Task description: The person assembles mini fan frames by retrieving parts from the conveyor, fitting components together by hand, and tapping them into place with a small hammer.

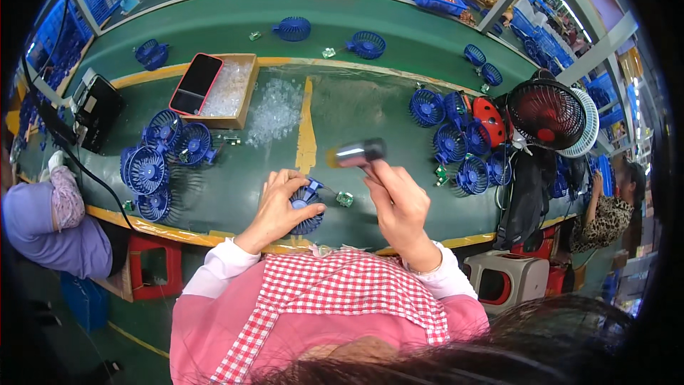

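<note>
My left hand presses a small blue fan down on the green table near its front edge, fingers and thumb around its round cage. A wire runs from the fan to a small green circuit board lying just to its right. Over the table, my right hand is closed on the handle of a small mallet, its dark head with a yellowish end smeared by motion. The mallet is raised, apart from the fan. Between the two hands stretches yellow tape stuck on the tabletop.
Blue fans are grouped at left, more at right beside a large dark fan. A phone leans on a box of clear bits; loose bits lie beside it. Fans sit on the belt behind. Co-workers sit either side.
</note>
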The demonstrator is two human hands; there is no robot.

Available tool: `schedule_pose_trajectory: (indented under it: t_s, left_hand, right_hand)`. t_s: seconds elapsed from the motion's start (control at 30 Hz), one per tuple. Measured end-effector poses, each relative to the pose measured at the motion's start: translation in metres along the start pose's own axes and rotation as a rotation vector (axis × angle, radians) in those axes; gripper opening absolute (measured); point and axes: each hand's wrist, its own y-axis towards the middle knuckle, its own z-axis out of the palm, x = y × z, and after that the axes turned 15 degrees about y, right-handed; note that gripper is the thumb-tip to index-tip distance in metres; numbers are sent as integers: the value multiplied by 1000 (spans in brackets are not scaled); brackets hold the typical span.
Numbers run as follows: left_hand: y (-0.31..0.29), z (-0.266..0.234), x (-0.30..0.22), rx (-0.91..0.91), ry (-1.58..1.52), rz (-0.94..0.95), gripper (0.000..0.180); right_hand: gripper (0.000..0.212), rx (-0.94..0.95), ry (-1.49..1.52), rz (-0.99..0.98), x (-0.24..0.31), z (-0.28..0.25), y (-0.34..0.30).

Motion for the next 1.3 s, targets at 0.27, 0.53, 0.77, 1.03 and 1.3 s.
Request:
schedule_pose_trajectory:
  t_s: [0.27, 0.53, 0.77, 1.03, 1.3]
  left_hand:
    - [-4, 7, -1, -47, -5, 7, 43]
    - [-3, 7, -14, 47, -1005, -444, 14]
    - [-9, 7, -1, 160, -1280, -548, 7]
    - [31, -31, 26, -150, 130, -39, 19]
    - [44, -16, 54, -401, 582, 72, 16]
  right_hand:
    - [33, 325, -70, 351, -45, 10, -41]
    - [20, 255, -34, 48, -48, 42, -36]
    - [14, 307, 140, 63, -39, 41, -39]
    - [18, 379, 884, 1002, -54, 40, -40]
    - [15, 332, 836, 1025, -52, 42, -41]
